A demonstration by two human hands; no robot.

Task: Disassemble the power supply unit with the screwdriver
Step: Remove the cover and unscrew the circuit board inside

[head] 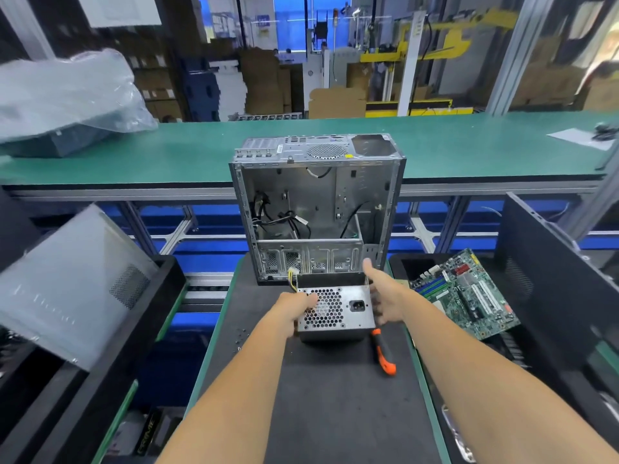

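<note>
Power supply unit [335, 309] at centre frame, on the dark mat [335, 396]. Left hand [294, 309] gripping its left edge, fingers curled over the grille. Right hand [385, 296] against its right side, fingers straight, possibly touching. Screwdriver [383, 353] lying untouched, lower right of the unit.

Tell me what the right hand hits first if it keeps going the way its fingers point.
Probably the open computer case. The right hand lies along the right side of the power supply, fingers pointing away toward the case's lower front frame. Depth is unclear from this one view.
</note>
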